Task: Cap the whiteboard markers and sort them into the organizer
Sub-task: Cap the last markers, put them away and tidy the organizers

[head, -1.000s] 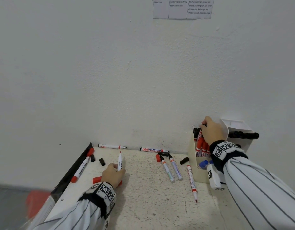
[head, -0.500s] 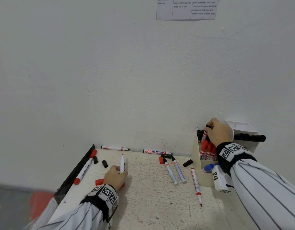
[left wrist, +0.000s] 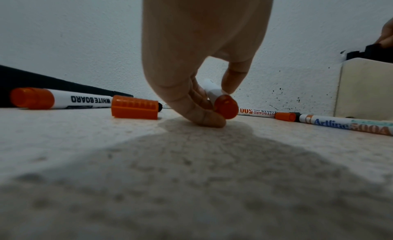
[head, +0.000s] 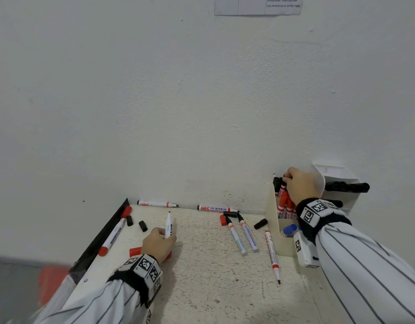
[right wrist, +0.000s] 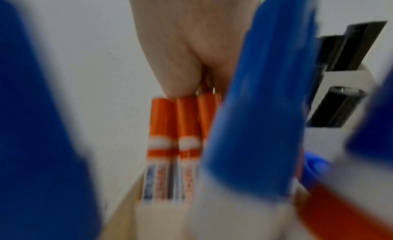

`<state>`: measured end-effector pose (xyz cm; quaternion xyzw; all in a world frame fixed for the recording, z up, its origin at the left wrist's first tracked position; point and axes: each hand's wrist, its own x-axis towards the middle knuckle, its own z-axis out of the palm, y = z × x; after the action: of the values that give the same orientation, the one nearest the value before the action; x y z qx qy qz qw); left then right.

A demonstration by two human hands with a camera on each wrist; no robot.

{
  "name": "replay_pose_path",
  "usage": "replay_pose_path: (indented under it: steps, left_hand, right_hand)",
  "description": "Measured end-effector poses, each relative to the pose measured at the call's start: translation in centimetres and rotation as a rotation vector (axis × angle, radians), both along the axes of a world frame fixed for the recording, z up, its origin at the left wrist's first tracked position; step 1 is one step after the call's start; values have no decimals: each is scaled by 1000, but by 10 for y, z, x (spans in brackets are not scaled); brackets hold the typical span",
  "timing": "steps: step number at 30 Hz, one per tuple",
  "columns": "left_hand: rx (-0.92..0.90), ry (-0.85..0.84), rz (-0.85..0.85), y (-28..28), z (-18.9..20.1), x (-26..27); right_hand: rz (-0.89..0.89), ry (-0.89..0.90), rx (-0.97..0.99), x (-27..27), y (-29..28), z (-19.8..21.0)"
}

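My left hand (head: 158,244) rests on the table and pinches an uncapped red whiteboard marker (head: 168,226), tip pointing toward the wall; its red rear end (left wrist: 226,107) shows between thumb and fingers. A loose red cap (head: 135,251) lies just left of that hand, and appears again as the ribbed red cap (left wrist: 135,107). My right hand (head: 300,185) is over the cream organizer (head: 270,218), fingers curled on the top of a black-capped marker with a red barrel (head: 282,190) standing among other red markers (right wrist: 162,126). Blue-capped markers (right wrist: 261,109) blur the right wrist view.
Loose on the table: a capped red marker (head: 114,232) by the black left edge strip (head: 103,235), two markers along the wall (head: 217,208), two thin markers (head: 235,237), an uncapped red one (head: 272,253), black caps (head: 143,226). A white holder with black markers (head: 346,187) stands right of the organizer.
Little has changed. My right hand stays at the organizer's top with the marker, and my left hand keeps its uncapped marker almost still on the table.
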<state>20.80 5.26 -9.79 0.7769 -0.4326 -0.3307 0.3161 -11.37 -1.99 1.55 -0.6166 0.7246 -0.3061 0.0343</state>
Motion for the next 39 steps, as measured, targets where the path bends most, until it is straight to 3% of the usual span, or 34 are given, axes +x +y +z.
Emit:
replay_pose_path:
  steps: [6, 12, 18, 22, 24, 26, 30, 34, 39]
  left_hand:
    - [-26, 41, 17, 1, 0, -1]
    - [-32, 33, 13, 2, 1, -2]
    - [-42, 32, -3, 6, 3, -4]
    - [-48, 57, -7, 8, 5, 1]
    - [-51, 57, -22, 11, 6, 6]
    - [-56, 77, -11, 13, 6, 12]
    - [-120, 149, 102, 22, 9, 31]
    - [-197, 123, 224, 34, 13, 60]
    - [-191, 144, 298, 52, 15, 93]
  right_hand:
    - [-2, 112, 130, -3, -23, -21]
    - [-24, 196, 196, 4, -15, -9]
    - [0, 167, 249, 9, -11, 12]
    - [-7, 81, 73, 27, -6, 32]
    - [85, 20, -42, 46, -6, 34]
    - [183, 0, -28, 70, -4, 27]
    - [462, -14, 333, 123, 5, -9]
    - [862, 212, 638, 194, 19, -54]
    - [1028, 192, 652, 260, 50, -84]
